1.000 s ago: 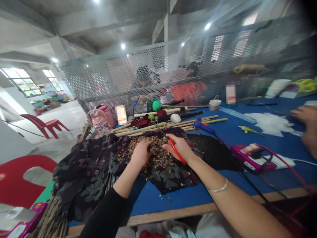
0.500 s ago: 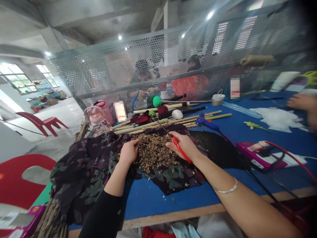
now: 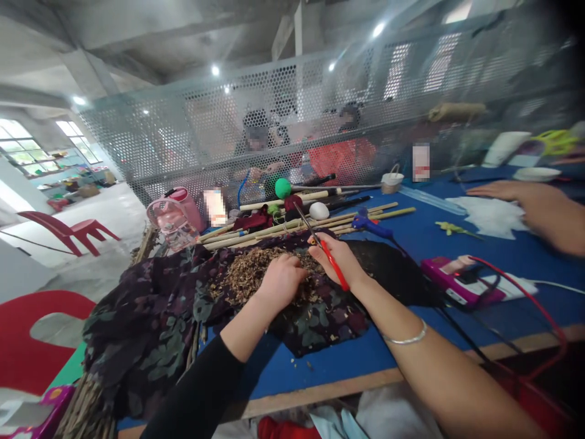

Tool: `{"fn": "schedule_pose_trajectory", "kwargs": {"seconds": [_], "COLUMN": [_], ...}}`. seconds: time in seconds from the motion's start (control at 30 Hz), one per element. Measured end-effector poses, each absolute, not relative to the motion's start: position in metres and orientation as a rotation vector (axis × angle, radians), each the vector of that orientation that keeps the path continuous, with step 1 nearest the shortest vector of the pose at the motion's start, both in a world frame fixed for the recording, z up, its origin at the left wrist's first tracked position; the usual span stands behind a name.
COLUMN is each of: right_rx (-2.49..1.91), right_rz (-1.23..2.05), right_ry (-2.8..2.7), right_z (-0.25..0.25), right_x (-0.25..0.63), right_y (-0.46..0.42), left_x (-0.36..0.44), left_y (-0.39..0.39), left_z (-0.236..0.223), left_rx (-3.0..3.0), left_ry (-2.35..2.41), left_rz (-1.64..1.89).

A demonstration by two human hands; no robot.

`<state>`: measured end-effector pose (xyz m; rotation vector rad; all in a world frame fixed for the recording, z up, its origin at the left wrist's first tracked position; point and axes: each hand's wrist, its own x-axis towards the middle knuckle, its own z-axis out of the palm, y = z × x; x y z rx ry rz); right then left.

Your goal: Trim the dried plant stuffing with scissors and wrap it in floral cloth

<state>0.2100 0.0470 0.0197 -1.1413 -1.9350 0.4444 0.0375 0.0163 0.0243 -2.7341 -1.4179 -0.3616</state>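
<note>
At centre, curls left hand (image 3: 283, 279) over heaped brown chips (image 3: 245, 274); cannot tell whether pinching. Grips red-handled scissors (image 3: 333, 263) in right hand (image 3: 344, 256) at their three o'clock, aiming blades toward eleven, likely keeping tips clear. Lie loose on patterned cloth (image 3: 315, 330), presumably to contain them; look dry, ragged, pale-flecked.

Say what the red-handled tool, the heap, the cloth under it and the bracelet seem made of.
Tool: likely steel, dull grey at the working end; smooth red handle, probably plastic.
Heap: dry plant matter, perhaps chopped stems; matte, brown, flaky.
Cloth: thin, soft fabric by its folds, dark leafy print; fibre unclear.
Bracelet: silvery metal, by its shine.
</note>
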Motion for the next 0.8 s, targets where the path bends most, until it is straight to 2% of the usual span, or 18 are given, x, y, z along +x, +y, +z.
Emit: {"fn": "schedule_pose_trajectory", "kwargs": {"seconds": [0.1, 0.3, 0.57, 0.67, 0.8], "right_rx": [-1.140, -1.148, -1.186, -1.171, -1.181], "right_rz": [0.433, 0.427, 0.423, 0.421, 0.433], "right_ry": [-1.922, -1.912, -1.956, -1.971, -2.032], "right_z": [0.020, 0.025, 0.023, 0.022, 0.019], "right_x": [0.211, 0.211, 0.208, 0.208, 0.201], "right_y": [0.048, 0.046, 0.045, 0.046, 0.042], "left_x": [0.054, 0.055, 0.054, 0.040, 0.015], "left_y": [0.028, 0.040, 0.036, 0.027, 0.013], "left_z": [0.018, 0.013, 0.009, 0.012, 0.013], "left_rx": [-2.762, -2.786, -2.805, -2.759, -2.413], "left_ry": [-1.360, -1.396, -1.412, -1.489, -1.986], "left_rz": [-0.189, -0.117, -0.248, -0.609, -1.562]}}
